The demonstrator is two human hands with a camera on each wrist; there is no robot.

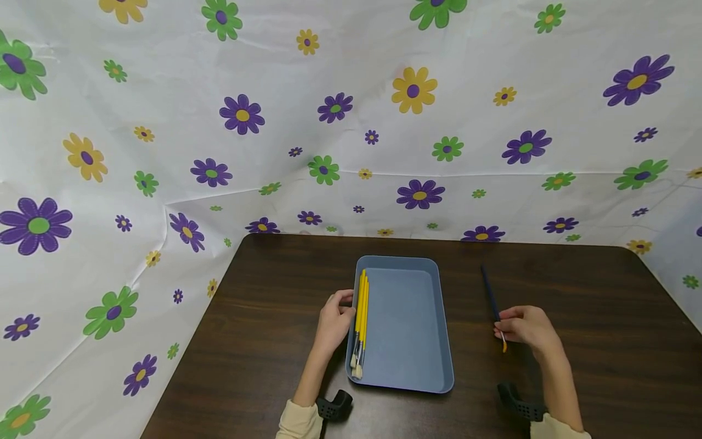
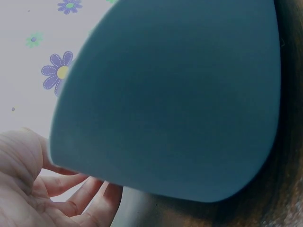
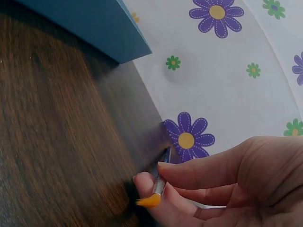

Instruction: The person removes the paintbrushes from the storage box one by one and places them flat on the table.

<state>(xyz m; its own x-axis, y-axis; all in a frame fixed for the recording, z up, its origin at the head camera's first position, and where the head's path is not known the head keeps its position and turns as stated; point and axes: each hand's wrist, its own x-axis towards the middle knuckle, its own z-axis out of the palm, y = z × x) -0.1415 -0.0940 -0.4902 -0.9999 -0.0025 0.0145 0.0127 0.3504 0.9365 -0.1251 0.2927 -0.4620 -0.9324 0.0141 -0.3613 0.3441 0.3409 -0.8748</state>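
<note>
My right hand [image 1: 528, 329] pinches a thin paintbrush with a dark blue handle [image 1: 490, 292] near its metal end, and its orange bristles [image 3: 149, 201] point toward me. Thumb and fingertips meet at the brush in the right wrist view. To the left, a blue-grey tray [image 1: 406, 323] lies on the table. My left hand [image 1: 333, 324] rests at the tray's left side, fingertips right at its rim. Several yellow-handled paintbrushes [image 1: 362, 305] lie together inside along that wall, pale bristles toward me. In the left wrist view the tray's wall [image 2: 175, 104] covers part of the fingers.
The dark wooden table [image 1: 614, 305] extends to both sides of the tray. A white sheet [image 1: 351, 73] printed with flowers hangs behind it and along the left. Black bands [image 1: 336, 405] sit around both wrists.
</note>
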